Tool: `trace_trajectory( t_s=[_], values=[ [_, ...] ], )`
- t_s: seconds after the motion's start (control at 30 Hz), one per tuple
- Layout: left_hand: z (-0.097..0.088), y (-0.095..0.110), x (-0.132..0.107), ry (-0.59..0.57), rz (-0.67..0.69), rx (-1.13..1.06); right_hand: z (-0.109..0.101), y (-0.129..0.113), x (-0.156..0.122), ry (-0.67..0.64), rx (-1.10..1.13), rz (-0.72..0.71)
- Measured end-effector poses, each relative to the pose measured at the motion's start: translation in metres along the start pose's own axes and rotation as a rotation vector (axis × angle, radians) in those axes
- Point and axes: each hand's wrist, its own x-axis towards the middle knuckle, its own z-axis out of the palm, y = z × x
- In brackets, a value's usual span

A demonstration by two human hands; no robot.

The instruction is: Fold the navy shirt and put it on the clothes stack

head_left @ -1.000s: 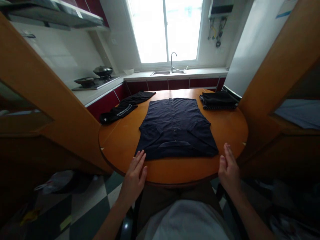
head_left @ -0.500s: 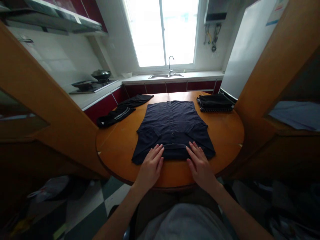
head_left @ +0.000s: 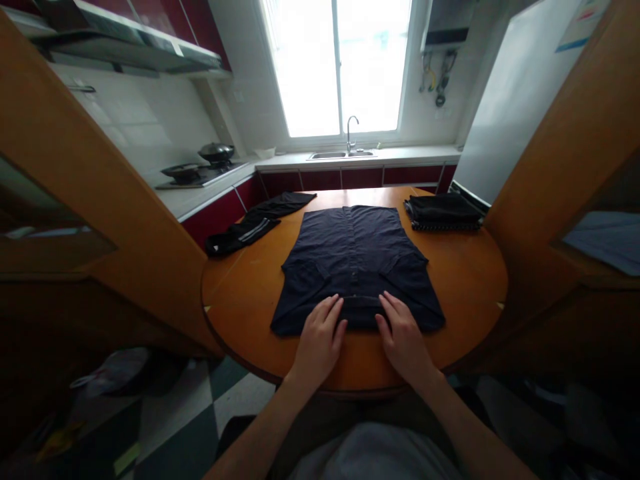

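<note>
A dark navy shirt (head_left: 356,257) lies flat on the round wooden table (head_left: 465,280), its sleeves folded in and its collar at the near edge. My left hand (head_left: 320,340) rests flat with fingers spread on the shirt's near edge, left of the collar. My right hand (head_left: 403,337) lies flat in the same way right of the collar. Both hands press on the cloth and hold nothing.
A black garment with a pale stripe (head_left: 250,227) lies at the table's far left. A folded dark stack (head_left: 443,212) sits at the far right. Wooden panels flank the table on both sides. Behind are a counter, a sink (head_left: 340,155) and a stove with pans (head_left: 200,170).
One second ago my hands lay on the bare table at the shirt's two near corners. They moved inward onto the collar edge and have drawn slightly closer together since.
</note>
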Motion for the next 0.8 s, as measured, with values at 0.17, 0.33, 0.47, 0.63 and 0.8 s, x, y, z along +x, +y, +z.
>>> trace_trajectory(
  t_s=[0.17,0.33,0.47,0.63,0.8],
  values=[
    [-0.007,-0.025,0.022,-0.075,-0.272,-0.023,-0.006,0.013,0.027,-0.040,-0.010,0.196],
    [-0.014,-0.040,0.038,-0.156,-0.267,-0.426,-0.008,0.016,0.037,-0.109,0.229,0.248],
    [-0.016,-0.039,0.043,-0.065,-0.233,-0.573,-0.014,0.015,0.039,-0.042,0.356,0.219],
    [-0.006,-0.040,0.050,0.016,-0.211,-0.518,-0.014,0.018,0.048,-0.045,0.318,0.182],
    [0.000,-0.030,0.044,0.087,-0.049,-0.190,-0.001,0.019,0.056,-0.093,0.061,0.183]
  ],
)
